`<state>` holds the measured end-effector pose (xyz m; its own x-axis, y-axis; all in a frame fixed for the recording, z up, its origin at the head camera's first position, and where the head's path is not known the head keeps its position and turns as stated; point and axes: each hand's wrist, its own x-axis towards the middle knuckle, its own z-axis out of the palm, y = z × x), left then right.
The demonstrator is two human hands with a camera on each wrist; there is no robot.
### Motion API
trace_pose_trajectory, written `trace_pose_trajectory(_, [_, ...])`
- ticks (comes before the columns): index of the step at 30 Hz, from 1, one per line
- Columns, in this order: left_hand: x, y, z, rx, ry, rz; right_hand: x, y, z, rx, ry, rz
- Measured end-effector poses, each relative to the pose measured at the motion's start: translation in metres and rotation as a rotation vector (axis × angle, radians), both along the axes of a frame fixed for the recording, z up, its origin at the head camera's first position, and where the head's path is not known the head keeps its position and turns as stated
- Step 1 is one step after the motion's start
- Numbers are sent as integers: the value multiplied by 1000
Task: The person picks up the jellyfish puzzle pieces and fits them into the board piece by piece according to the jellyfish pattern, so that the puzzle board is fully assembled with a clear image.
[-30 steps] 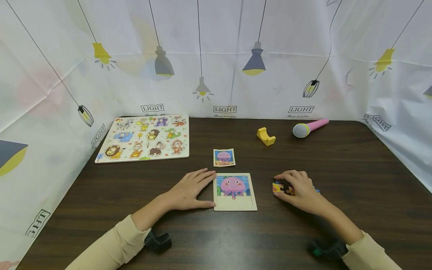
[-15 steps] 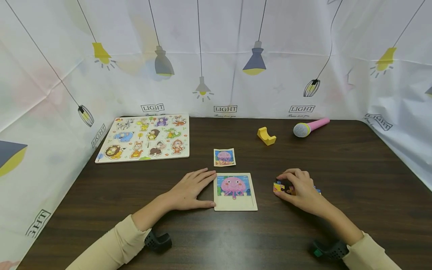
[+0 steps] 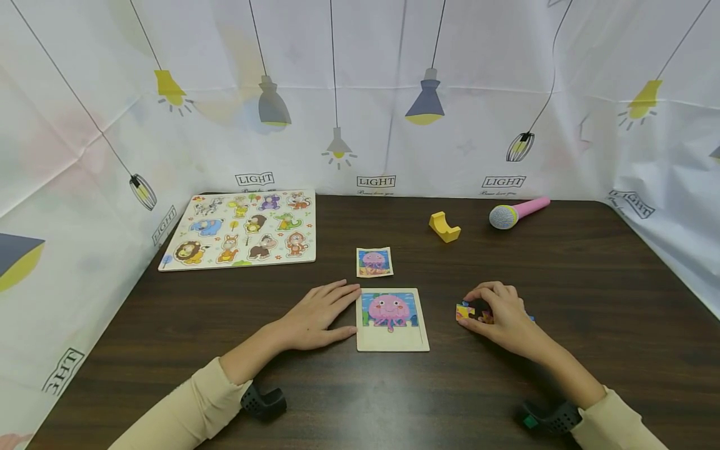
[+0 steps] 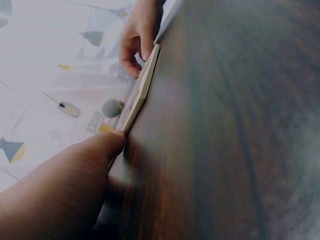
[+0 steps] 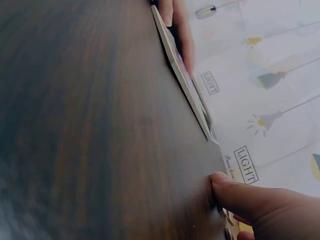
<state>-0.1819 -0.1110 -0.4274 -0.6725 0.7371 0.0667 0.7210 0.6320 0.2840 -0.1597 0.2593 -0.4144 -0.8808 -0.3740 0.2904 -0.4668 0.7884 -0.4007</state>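
A wooden jigsaw tray [image 3: 371,340] lies flat in the middle of the table. Its upper part is filled with a pink jellyfish picture, and the lower strip shows bare wood. My left hand [image 3: 315,319] rests beside it with fingers spread, fingertips and thumb touching its left edge. To the right, my right hand [image 3: 506,319] pinches a yellow and pink jigsaw piece [image 3: 464,312] between thumb and forefinger, close to the tabletop. More pieces [image 3: 487,317] lie under that hand, mostly hidden by it. In the right wrist view the thumb covers most of what is held.
A small jellyfish picture card [image 3: 374,262] lies just behind the tray. Back left is an animal puzzle board [image 3: 242,231]. A yellow curved block [image 3: 444,227] and a pink toy microphone [image 3: 517,214] lie at the back right. A white printed cloth [image 3: 360,94] hangs behind the table.
My left thumb has slid slightly up along the tray's edge. The right hand has shifted a little to the right, its fingers still on the jigsaw piece.
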Motion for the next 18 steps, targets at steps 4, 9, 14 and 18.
trace_pose_trajectory(4, [0,0,0,0,8,-4,0,0,1,-28,-33,-12])
trace_pose_trajectory(9, [1,0,0,12,13,-9,0,-2,1,-60,-25,8])
trace_pose_trajectory(14, [1,-1,1,20,23,-18,-1,-3,0,-75,113,82])
trace_pose_trajectory(18, [1,0,1,10,19,-16,-2,-3,0,-118,163,122])
